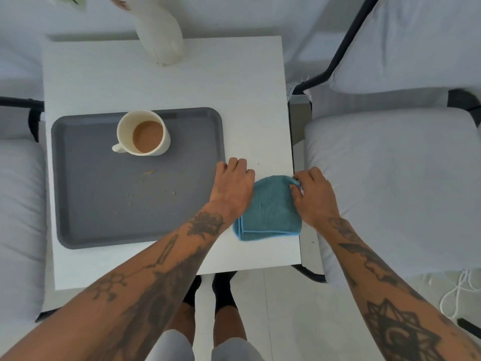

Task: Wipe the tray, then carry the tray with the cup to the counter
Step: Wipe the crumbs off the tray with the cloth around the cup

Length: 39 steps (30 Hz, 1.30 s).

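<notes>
A grey tray (86, 225) lies on the left half of a small white table (156, 82). A cream cup (125, 131) with brown drink stands upright near the tray's far edge, and crumbs (149, 183) are scattered over the tray's middle. A folded blue cloth (269, 212) lies on the table just right of the tray. My left hand (233, 186) rests over the cloth's left side, by the tray's right rim, fingers curled. My right hand (313, 196) pinches the cloth's far right corner.
A white vase (162, 29) stands at the table's far edge. White cushioned chairs with black frames flank the table, one at left (18, 204) and one at right (395, 183). A white cord (458, 293) lies on the floor at right. My feet are under the table's near edge.
</notes>
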Available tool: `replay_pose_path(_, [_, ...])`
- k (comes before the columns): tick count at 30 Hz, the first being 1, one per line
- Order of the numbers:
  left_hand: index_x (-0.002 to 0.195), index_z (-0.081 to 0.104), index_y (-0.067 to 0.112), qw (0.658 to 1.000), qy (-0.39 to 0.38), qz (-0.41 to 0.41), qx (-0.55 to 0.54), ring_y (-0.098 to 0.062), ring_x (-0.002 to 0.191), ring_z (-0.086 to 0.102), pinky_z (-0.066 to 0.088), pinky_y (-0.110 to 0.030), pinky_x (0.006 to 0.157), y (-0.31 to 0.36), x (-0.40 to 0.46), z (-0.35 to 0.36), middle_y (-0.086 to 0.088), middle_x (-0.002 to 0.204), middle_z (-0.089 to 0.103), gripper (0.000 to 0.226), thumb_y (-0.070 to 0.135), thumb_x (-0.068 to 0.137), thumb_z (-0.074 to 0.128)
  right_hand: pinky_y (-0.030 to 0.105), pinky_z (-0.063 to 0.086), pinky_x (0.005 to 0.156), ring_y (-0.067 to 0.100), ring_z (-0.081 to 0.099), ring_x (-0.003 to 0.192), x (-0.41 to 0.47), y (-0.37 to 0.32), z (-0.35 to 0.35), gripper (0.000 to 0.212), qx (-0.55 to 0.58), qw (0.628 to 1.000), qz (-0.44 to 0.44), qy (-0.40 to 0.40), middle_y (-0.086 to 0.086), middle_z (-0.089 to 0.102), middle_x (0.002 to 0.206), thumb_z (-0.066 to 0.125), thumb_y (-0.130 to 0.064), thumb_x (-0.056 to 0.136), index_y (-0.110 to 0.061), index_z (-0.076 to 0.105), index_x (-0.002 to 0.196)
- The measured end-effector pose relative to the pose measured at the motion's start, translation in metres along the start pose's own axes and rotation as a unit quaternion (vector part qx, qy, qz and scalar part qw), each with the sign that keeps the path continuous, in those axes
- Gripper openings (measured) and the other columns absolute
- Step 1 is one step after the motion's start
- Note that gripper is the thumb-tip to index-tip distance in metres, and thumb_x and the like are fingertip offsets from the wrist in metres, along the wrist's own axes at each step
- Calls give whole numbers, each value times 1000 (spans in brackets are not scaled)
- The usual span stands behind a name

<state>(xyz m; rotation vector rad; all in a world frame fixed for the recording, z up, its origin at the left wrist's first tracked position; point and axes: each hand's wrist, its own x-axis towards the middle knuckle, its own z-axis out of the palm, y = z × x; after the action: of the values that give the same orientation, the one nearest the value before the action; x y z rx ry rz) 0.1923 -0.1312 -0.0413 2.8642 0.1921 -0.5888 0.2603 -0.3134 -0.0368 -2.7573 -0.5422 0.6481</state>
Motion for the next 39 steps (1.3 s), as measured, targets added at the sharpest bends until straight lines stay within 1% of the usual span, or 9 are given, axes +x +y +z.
replay_pose_path(5, [101, 57, 10, 963, 32, -20, -266, -27, 101, 56, 40, -36, 86, 9, -53, -10, -6, 105, 64, 18, 22, 87, 57, 36, 51, 83, 23, 56, 97, -38, -5, -19, 19, 86, 995, -23, 33, 11, 58, 113, 55, -8, 93, -5, 58, 112])
replay_pose_path(8, [105, 54, 13, 910, 34, -37, -412, -23, 90, 61, 51, -40, 78, 7, -108, -13, -4, 105, 68, 17, 23, 92, 56, 4, 44, 70, -1, 62, 86, -82, -27, -35, 32, 197, 980, 3, 33, -4, 65, 107, 51, -11, 96, -33, 50, 120])
replay_pose_path(11, [115, 56, 17, 879, 76, -55, -468, -12, 94, 63, 56, -31, 78, 0, -161, -15, 2, 112, 67, 23, 29, 96, 52, -1, 38, 50, -9, 61, 66, -120, -61, -47, 34, 234, 971, -6, 52, -24, 65, 87, 49, -24, 100, -56, 40, 107])
replay_pose_path(16, [123, 51, 42, 830, 163, -118, -521, 11, 87, 62, 49, -5, 74, -37, -223, -24, 23, 120, 61, 28, 30, 97, 53, -1, 44, 66, -15, 59, 83, -152, -112, -31, 41, 263, 963, -23, 48, -41, 55, 104, 53, -17, 96, -55, 44, 108])
replay_pose_path(23, [110, 52, 48, 820, 185, -216, -497, 5, 103, 63, 54, -10, 76, -110, -242, -16, 37, 111, 61, 26, 27, 95, 51, 3, 44, 58, -2, 63, 78, -135, -187, 28, 19, 339, 941, 0, -4, -15, 64, 83, 45, -25, 98, -44, 47, 98])
replay_pose_path(26, [113, 53, 43, 823, 211, -229, -474, 2, 96, 66, 51, -6, 71, -142, -221, -11, 31, 104, 63, 24, 25, 97, 53, 7, 43, 59, 0, 59, 74, -104, -207, 50, 21, 328, 945, 1, 4, -12, 61, 82, 47, -20, 101, -40, 48, 96])
replay_pose_path(29, [119, 57, 26, 830, 183, -246, -465, -12, 92, 68, 57, -26, 78, -167, -195, 3, 8, 105, 69, 20, 22, 100, 54, 19, 45, 63, 7, 58, 74, -72, -214, 71, 8, 286, 958, 9, -14, -5, 61, 84, 47, -19, 102, -21, 55, 105])
replay_pose_path(32, [120, 61, 13, 854, 137, -246, -438, -27, 93, 67, 55, -40, 82, -181, -176, 19, -5, 105, 70, 22, 18, 99, 55, 34, 48, 72, 25, 60, 83, -51, -208, 87, 16, 221, 974, 27, -45, 3, 64, 92, 48, -18, 101, -11, 58, 113])
replay_pose_path(39, [110, 67, 10, 924, 104, -228, -289, -27, 91, 61, 56, -43, 75, -190, -168, 31, -9, 107, 63, 21, 20, 91, 66, 35, 49, 78, 19, 55, 85, -45, -202, 101, 21, 125, 990, 14, -65, 3, 56, 110, 55, -25, 97, -14, 54, 114])
